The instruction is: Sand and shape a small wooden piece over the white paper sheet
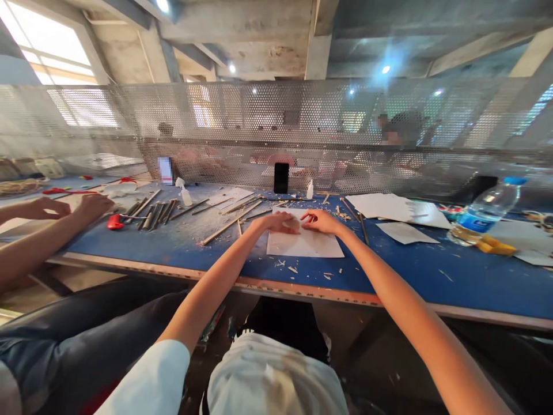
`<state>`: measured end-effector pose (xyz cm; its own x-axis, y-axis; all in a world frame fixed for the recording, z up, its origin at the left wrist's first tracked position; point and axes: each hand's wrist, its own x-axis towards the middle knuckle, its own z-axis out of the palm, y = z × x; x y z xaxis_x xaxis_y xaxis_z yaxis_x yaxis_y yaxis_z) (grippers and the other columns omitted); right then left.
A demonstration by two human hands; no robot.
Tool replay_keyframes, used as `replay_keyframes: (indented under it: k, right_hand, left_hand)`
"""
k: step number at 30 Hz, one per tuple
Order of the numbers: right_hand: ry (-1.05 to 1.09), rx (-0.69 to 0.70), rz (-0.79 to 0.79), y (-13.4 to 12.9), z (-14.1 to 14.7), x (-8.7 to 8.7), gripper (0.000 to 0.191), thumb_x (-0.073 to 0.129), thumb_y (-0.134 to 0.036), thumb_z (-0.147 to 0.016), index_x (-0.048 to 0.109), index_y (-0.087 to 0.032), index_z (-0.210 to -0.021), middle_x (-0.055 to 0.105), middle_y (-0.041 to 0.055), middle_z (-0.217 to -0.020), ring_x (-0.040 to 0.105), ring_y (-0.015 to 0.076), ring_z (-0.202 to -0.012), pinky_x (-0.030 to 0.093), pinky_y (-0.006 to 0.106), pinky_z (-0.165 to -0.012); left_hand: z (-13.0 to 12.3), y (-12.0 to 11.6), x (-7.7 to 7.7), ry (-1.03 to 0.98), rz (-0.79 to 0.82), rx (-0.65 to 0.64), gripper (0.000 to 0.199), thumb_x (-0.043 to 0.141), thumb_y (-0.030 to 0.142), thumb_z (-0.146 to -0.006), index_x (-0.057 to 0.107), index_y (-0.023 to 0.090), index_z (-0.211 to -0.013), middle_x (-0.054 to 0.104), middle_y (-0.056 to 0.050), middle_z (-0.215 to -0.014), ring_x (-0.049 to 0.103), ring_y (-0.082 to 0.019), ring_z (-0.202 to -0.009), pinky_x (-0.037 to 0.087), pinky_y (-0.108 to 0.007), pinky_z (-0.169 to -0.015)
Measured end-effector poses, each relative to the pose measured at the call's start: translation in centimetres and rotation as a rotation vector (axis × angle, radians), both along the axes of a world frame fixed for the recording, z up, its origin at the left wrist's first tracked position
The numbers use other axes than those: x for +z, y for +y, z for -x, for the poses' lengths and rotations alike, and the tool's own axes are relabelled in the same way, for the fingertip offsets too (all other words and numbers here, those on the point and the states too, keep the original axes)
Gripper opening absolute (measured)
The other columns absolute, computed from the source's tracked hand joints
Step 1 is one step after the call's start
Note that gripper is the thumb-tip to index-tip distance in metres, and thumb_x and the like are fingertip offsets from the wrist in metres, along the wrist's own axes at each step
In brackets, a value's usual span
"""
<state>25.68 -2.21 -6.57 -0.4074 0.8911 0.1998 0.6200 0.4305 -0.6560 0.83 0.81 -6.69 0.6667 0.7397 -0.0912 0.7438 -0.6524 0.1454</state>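
Note:
A white sheet (306,246) lies on the blue work table in front of me. My left hand (283,222) rests flat on its upper left part, fingers stretched toward the right. Close beside it, my right hand (318,221) is over the sheet's upper right part. Its fingers are bent and drawn together toward the left fingertips; whatever is between them is too small to make out. Wood shavings (292,269) are scattered along the near side of the sheet.
Wooden sticks (231,223) and carving tools (159,214) lie to the left. A phone (281,177) leans on the perforated screen. At right are papers (380,206), a water bottle (486,210) and a yellow block (495,245). A co-worker's hands (88,208) are at far left.

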Motion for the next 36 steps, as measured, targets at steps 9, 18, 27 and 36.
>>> replay_keyframes:
  k: [9,18,27,36]
  right_hand:
    - [-0.005,-0.015,-0.041,0.1,-0.1,0.0,0.032,0.086,-0.022,-0.081,0.080,-0.020,-0.112,0.081,0.0040,-0.090,0.070,0.0184,-0.079,0.053,0.027,-0.072]
    - [0.016,0.084,0.116,0.5,-0.5,0.3,0.037,0.084,-0.022,-0.082,0.078,-0.017,-0.118,0.079,0.0043,-0.089,0.066,0.0151,-0.072,0.051,0.026,-0.065]
    - [0.004,0.096,0.067,0.8,0.2,-0.3,0.037,0.083,-0.023,-0.084,0.079,-0.019,-0.120,0.080,0.0049,-0.093,0.066,0.0148,-0.072,0.053,0.025,-0.066]
    - [-0.039,0.119,0.049,0.5,0.4,-0.1,0.034,0.080,-0.025,-0.087,0.079,-0.019,-0.120,0.077,0.0039,-0.087,0.065,0.0165,-0.073,0.053,0.027,-0.067]
  left_hand:
    - [0.0,0.0,0.0,0.004,0.014,0.023,0.088,0.064,0.073,-0.095,0.045,0.024,-0.165,0.048,-0.013,-0.169,0.045,-0.035,-0.151,0.038,-0.041,-0.123]
    - [0.0,0.3,-0.3,-0.014,0.017,0.006,0.085,0.066,0.071,-0.096,0.044,0.028,-0.167,0.047,-0.010,-0.170,0.044,-0.038,-0.152,0.038,-0.045,-0.123]
    - [-0.2,-0.2,0.1,0.013,0.007,0.002,0.089,0.064,0.073,-0.094,0.047,0.024,-0.166,0.047,-0.013,-0.169,0.047,-0.037,-0.149,0.038,-0.042,-0.123]
    - [0.0,-0.2,0.2,0.014,0.004,-0.010,0.086,0.061,0.072,-0.096,0.043,0.030,-0.168,0.045,-0.009,-0.172,0.042,-0.037,-0.154,0.036,-0.044,-0.125]
